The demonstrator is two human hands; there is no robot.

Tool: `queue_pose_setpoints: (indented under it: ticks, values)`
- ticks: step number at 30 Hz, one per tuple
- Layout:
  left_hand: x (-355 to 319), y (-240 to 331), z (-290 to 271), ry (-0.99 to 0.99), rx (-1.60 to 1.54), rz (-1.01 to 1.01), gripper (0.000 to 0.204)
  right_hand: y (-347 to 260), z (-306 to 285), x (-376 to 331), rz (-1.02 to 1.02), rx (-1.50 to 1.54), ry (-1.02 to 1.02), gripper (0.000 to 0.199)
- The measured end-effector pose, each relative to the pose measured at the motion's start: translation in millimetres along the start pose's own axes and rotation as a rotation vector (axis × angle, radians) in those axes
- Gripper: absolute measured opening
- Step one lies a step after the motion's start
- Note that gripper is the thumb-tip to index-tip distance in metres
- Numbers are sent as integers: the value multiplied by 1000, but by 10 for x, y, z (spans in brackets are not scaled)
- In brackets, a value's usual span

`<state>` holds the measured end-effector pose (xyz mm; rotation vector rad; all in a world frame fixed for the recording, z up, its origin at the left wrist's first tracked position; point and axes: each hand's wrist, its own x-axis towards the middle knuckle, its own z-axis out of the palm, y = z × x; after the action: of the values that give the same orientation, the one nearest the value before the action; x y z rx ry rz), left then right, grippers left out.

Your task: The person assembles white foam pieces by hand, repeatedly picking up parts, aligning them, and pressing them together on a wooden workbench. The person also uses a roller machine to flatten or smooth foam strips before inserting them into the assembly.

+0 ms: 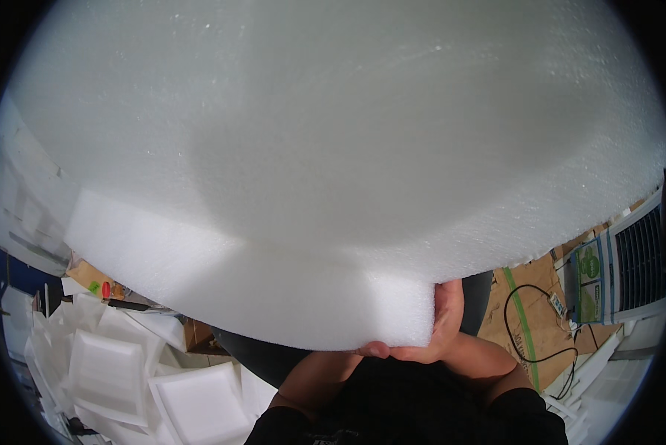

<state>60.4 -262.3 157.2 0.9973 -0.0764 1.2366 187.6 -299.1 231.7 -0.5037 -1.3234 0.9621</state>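
Observation:
A huge white foam sheet (392, 133) fills most of the view in front of me. Along its near edge runs a thick white foam strip (296, 297); I cannot tell whether this is a separate piece or part of the sheet. My right hand (446, 322) wraps round the strip's right end, palm against the end face and fingers bent along the bottom edge. Beside it, a thumb of my left hand (374, 348) presses the strip's lower edge. The other left fingers are hidden under the foam.
Many white foam trays (107, 374) lie heaped at lower left, near a cardboard box (199, 335). On the right, brown sheeting (533, 319) with a green stripe covers the floor, with a black cable (508, 311) across it. A blue-and-white carton (589, 278) stands beyond.

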Motion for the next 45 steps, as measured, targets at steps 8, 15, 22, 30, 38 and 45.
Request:
queue_pose_setpoints:
  ticks: [8, 15, 22, 30, 38, 45]
  values:
    - [-9, -5, 11, 4, -7, 12, 109, -5, 33, 16, 55, -8, 39, 126]
    - [9, -35, -2, 18, -13, 21, 108, 9, 30, 20, 94, 23, 91, 127]
    - [17, -32, -28, 41, -34, 53, 107, 53, -20, -13, 98, -61, 64, 125]
    - [101, 407, -334, 131, -21, 182, 107, -54, -259, 57, 123, -36, 168, 130]
    - [115, 526, -408, 194, -17, 231, 107, 24, -350, -14, 180, -167, 190, 140]
    - [131, 439, -383, 197, -33, 246, 107, 63, -374, -4, 182, -128, 214, 137]
